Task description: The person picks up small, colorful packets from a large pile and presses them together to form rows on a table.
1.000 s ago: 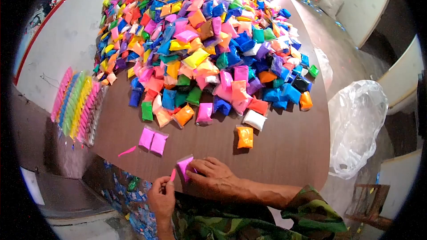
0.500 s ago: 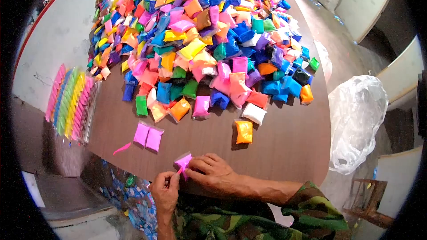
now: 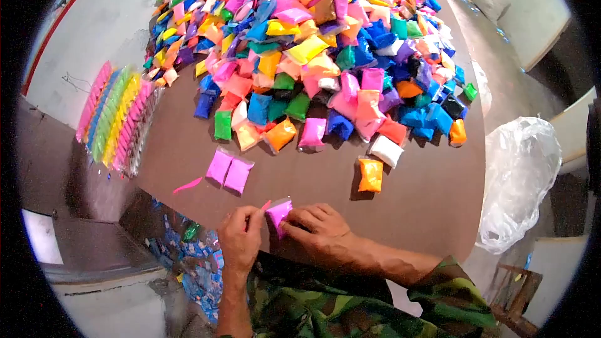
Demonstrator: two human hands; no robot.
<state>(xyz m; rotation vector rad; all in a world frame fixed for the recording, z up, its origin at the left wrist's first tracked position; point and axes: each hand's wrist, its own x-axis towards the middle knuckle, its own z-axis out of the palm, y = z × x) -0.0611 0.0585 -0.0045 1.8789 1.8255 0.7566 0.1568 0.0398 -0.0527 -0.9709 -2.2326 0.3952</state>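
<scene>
Overpressure could burst the purple plastic packet (image 3: 280, 211) your right hand (image 3: 318, 228) is pinching; your left hand (image 3: 240, 236), a pink strip (image 3: 266, 204).

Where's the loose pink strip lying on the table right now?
In the head view, the pink strip lies on the table near its left edge, just left of the two side-by-side purple packets and beyond the left hand.

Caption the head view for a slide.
Right hand on a purple packet, left hand pinching a pink strip beside it, heap of colourful packets beyond.
</scene>
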